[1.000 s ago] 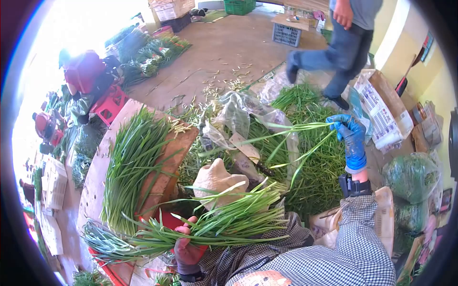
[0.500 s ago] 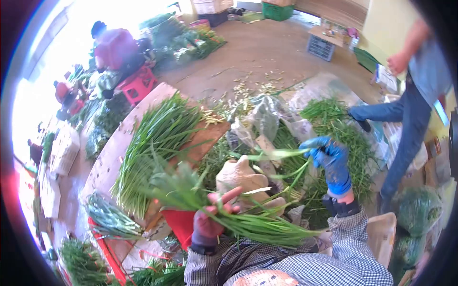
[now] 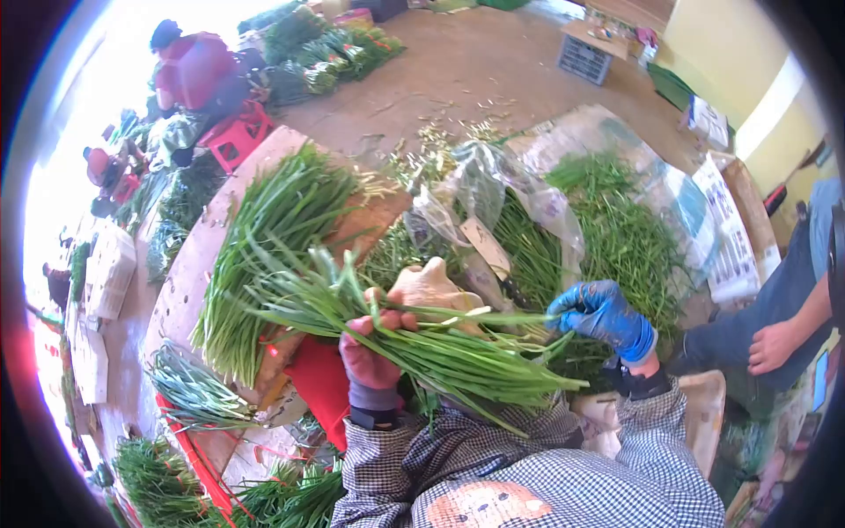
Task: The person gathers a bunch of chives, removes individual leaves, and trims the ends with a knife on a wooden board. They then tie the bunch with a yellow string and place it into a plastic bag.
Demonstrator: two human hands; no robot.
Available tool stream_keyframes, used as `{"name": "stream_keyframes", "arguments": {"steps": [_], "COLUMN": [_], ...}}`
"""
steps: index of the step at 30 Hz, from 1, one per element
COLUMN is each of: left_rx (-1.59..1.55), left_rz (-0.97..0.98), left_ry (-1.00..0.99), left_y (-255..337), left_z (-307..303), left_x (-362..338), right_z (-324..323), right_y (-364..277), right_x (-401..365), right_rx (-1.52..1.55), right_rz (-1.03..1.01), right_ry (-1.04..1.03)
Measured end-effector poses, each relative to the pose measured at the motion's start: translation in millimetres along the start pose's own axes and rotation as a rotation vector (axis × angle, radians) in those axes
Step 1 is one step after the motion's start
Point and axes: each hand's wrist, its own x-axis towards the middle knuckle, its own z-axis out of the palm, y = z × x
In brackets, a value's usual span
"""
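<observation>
My left hand (image 3: 368,354), in a worn glove with bare fingers, is wrapped round a loose bunch of garlic chives (image 3: 466,363), held crosswise before my chest. The leafy tips fan out to the left, and the pale ends point right. My right hand (image 3: 606,322), in a blue glove, pinches a few stalk ends at the bunch's right side. A big heap of chives (image 3: 268,264) lies on a board to the left. Beyond my hands is a pale lumpy object (image 3: 435,286), partly hidden by the bunch. More loose chives (image 3: 629,238) are spread beyond my right hand.
Clear plastic bags (image 3: 502,189) lie ahead among greens. A smaller bundle (image 3: 195,387) is at lower left. A pale tray (image 3: 704,409) sits by my right elbow. At right a person's hand (image 3: 776,348) shows; another person sits by a red stool (image 3: 236,136).
My right hand has come lower, with the stalks now alongside the bunch. The left hand has risen with the bunch. The person at right has moved lower and closer to the edge.
</observation>
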Motion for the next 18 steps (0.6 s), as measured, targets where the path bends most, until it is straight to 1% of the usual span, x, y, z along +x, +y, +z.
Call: {"name": "stream_keyframes", "arguments": {"steps": [1, 3, 5, 7, 8, 10, 11, 12, 13, 14, 15, 17, 18], "left_rx": [0.016, 0.093, 0.113, 0.141, 0.165, 0.168, 0.166, 0.149, 0.152, 0.141, 0.130, 0.127, 0.125], "left_rz": [0.007, 0.009, 0.016, 0.094, 0.103, 0.108, 0.110, 0.106, 0.110, 0.100, 0.087, 0.084, 0.085], "left_ry": [-0.013, -0.070, -0.048, 0.021, 0.019, 0.057, 0.091, 0.139, 0.140, 0.138, 0.136, 0.137, 0.141], "left_y": [2.4, 2.3, 3.8, 10.9, 14.6, 19.5, 21.7, 23.1, 23.9, 23.7, 23.0, 22.2, 21.8], "left_z": [-4.9, 0.2, 2.3, 1.0, 2.4, -3.3, -6.9, -9.8, -12.2, -13.6, -14.7, -16.0, -15.3], "left_x": [0.7, 0.8, -5.1, -16.3, -21.3, -34.0, -39.9, -43.7, -44.9, -45.9, -46.7, -45.7, -45.1], "right_z": [-3.0, -6.6, -13.6, -31.0, -45.4, -81.8, -86.1, -84.2, -82.5, -74.7, -58.9, -26.3, -13.4], "right_y": [-2.1, -5.2, 6.7, 19.0, 27.1, 77.3, 87.2, 87.8, 88.7, 91.9, 76.1, 40.2, 33.5], "right_x": [-4.3, -8.8, -15.1, -24.2, -30.8, -44.7, -50.6, -54.7, -55.6, -51.5, -41.1, -14.2, -4.2], "right_rx": [0.006, -0.084, -0.059, -0.279, -0.432, -0.843, -0.838, -0.998, -1.158, -0.974, -0.972, -0.573, -0.455], "right_rz": [0.016, 0.023, 0.039, 0.004, 0.003, -0.045, -0.047, -0.059, -0.072, -0.031, -0.031, -0.035, -0.021], "right_ry": [0.017, -0.001, 0.000, 0.113, 0.196, 0.387, 0.381, 0.453, 0.526, 0.507, 0.505, 0.301, 0.200]}}
